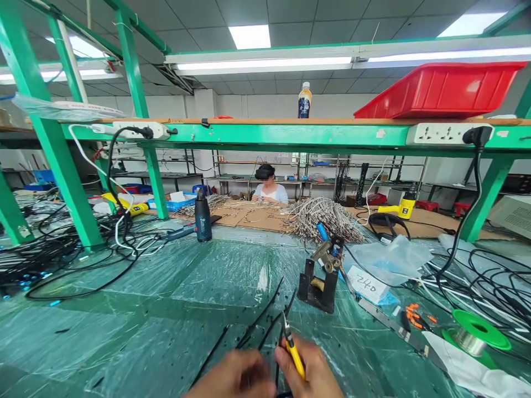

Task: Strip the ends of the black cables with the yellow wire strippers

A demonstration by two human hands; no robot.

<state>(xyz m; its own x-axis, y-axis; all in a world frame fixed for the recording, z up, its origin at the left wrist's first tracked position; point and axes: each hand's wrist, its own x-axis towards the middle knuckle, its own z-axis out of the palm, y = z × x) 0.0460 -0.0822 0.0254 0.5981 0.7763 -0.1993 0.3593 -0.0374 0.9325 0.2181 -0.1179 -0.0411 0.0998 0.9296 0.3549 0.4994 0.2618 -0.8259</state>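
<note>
My right hand [311, 367] is closed around yellow-handled cutters [295, 356], their narrow metal tip pointing up and away from me. A black cable [279, 342] runs close beside the tool, by my right thumb; whether the thumb presses on it I cannot make out. My left hand [236, 376] is just to the left, fingers curled and smeared by motion, so any hold is hidden. More black cable ends [265, 309] lie on the green table covering [166, 331] beyond both hands. Past them stands a black metal stand [317, 290] with a soldering iron [323, 235].
A heat gun [203, 215] stands upright ahead. Cable heaps lie at left [45, 243] and right. Nearer right are a steel ruler [390, 320], a green solder spool [477, 331] and orange-handled pliers [415, 318]. A co-worker [271, 190] sits beyond a bundle of wires [327, 218].
</note>
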